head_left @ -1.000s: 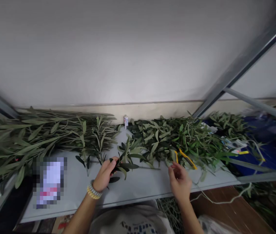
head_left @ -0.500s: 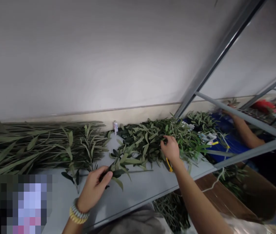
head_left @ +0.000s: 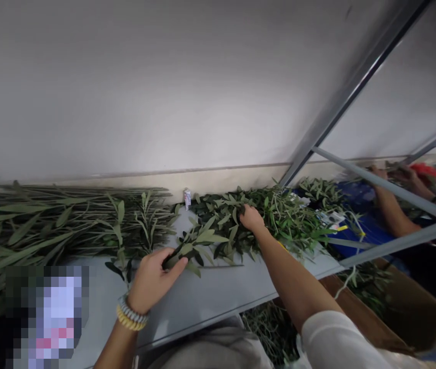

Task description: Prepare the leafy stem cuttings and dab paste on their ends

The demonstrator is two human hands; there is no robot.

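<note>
My left hand [head_left: 152, 279] is closed round a leafy green sprig [head_left: 198, 243], its thumb along the near side and the leaves pointing right. Beaded bracelets circle that wrist. Farther right, my right hand [head_left: 252, 218] reaches into a heap of leafy sprigs [head_left: 279, 215]. Its fingers are bent together on a sprig among the leaves, and the fingertips are partly hidden. A thick bundle of long-stemmed leafy branches [head_left: 87, 220] lies on the left, along the wall.
The grey table [head_left: 210, 292] runs along a wall [head_left: 164, 102]. A small white object [head_left: 187, 198] stands at the wall. Metal frame bars [head_left: 356, 89] cross the right side. Another person's arm [head_left: 395, 210] works over a blue surface [head_left: 364, 225]. Cardboard [head_left: 406, 302] with greenery sits lower right.
My right hand has moved left and farther in over the heap, its fingers now in the leaves. My left hand still holds its sprig, raised slightly. A second hand shows at far right.
</note>
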